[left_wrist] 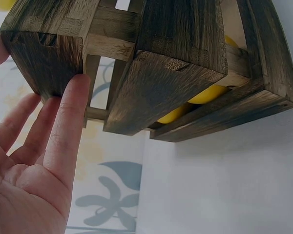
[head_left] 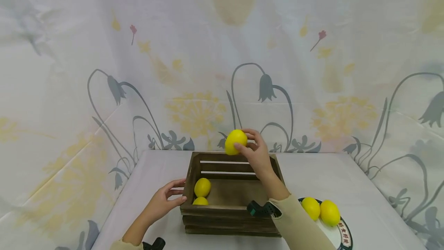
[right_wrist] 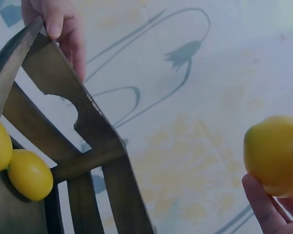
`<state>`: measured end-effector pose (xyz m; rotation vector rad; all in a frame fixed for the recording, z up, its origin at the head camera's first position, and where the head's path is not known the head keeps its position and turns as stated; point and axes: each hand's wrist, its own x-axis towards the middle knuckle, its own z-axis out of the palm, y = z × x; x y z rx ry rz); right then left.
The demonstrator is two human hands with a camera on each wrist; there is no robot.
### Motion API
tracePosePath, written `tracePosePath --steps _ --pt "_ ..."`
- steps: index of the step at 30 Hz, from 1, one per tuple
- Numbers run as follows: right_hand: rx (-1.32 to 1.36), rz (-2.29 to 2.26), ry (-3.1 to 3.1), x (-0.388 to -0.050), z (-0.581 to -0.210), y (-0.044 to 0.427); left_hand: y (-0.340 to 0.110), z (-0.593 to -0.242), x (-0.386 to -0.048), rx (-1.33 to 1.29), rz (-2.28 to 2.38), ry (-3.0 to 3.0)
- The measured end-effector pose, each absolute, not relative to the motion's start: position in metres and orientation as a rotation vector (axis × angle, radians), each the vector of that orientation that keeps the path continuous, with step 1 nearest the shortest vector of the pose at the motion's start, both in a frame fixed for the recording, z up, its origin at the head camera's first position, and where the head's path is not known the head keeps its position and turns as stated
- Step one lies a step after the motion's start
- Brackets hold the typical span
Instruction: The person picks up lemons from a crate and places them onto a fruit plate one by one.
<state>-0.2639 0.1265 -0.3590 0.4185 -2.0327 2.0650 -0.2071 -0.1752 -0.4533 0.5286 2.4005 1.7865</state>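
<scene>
My right hand point(head_left: 258, 155) holds a yellow lemon point(head_left: 236, 142) between thumb and fingers, above the back rim of a dark wooden slatted crate point(head_left: 232, 219). The right wrist view shows this lemon point(right_wrist: 273, 155) at its right edge, with fingertips under it. At the crate's left side, my left hand point(head_left: 163, 203) grips the top slat near the front corner; the left wrist view has its index finger point(left_wrist: 68, 126) against the wood. Inside the crate, two lemons lie along the left wall: one lemon point(head_left: 202, 187) shows whole, the other point(head_left: 200, 201) is partly hidden by the front wall.
Right of the crate stands a round plate point(head_left: 345, 234) with a dark patterned rim, bearing two lemons point(head_left: 329, 213); my right sleeve covers part of it. A white cloth point(head_left: 374, 203) covers the table. Behind hangs a floral curtain point(head_left: 208, 68).
</scene>
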Motion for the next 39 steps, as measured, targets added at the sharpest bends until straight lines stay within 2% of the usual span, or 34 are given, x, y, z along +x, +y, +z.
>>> tracePosePath --steps 24,39 --pt "0.403 2.013 -1.993 -0.229 -0.349 0.153 -0.176 -0.453 -0.208 0.517 1.779 2.406" --pt "0.355 2.011 -1.940 -0.225 -0.359 0.175 -0.175 -0.455 -0.208 0.503 1.771 2.423"
